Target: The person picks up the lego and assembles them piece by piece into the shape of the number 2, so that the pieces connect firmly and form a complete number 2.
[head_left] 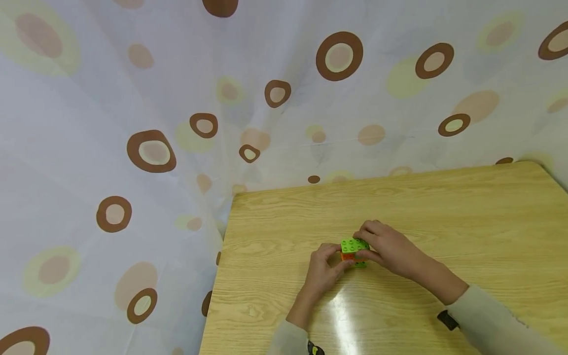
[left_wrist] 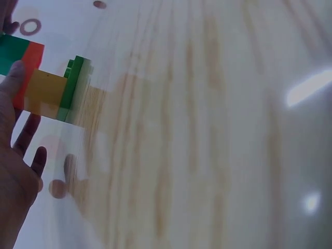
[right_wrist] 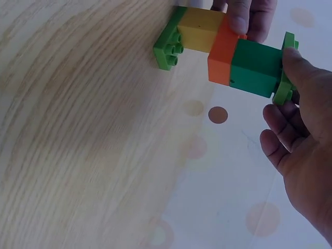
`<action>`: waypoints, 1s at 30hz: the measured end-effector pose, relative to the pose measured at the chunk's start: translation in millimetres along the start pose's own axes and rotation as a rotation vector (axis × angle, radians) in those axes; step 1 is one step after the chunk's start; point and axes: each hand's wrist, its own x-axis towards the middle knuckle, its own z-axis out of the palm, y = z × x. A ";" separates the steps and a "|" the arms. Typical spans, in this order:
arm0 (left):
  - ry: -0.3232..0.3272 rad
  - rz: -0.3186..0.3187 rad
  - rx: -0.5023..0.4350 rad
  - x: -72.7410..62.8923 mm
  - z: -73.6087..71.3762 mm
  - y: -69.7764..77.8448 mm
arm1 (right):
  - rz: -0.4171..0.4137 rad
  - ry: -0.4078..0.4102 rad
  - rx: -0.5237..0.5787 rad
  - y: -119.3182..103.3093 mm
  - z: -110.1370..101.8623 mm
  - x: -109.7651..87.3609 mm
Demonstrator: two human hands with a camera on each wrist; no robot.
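A stack of toy building bricks stands on the table between both hands. From the bottom, in the right wrist view, it has a light green studded plate (right_wrist: 163, 49), a yellow brick (right_wrist: 200, 29), an orange brick (right_wrist: 220, 59), a dark green brick (right_wrist: 253, 66) and a top light green plate (right_wrist: 281, 92). My left hand (head_left: 323, 270) holds the stack's left side, thumb and fingers at the orange brick. With thumb and fingers, my right hand (head_left: 394, 250) grips the top plate at its right end. In the left wrist view the top plate is out of frame.
The stack stands on a light wood-grain table (head_left: 275, 231) with a glossy light reflection near the front. A white curtain (head_left: 284, 133) with brown and green spots hangs behind the table and along its left side.
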 end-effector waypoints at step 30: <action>0.011 0.010 0.015 -0.5 1.7 -1.8 | -0.045 0.081 -0.006 1.3 13.0 -5.9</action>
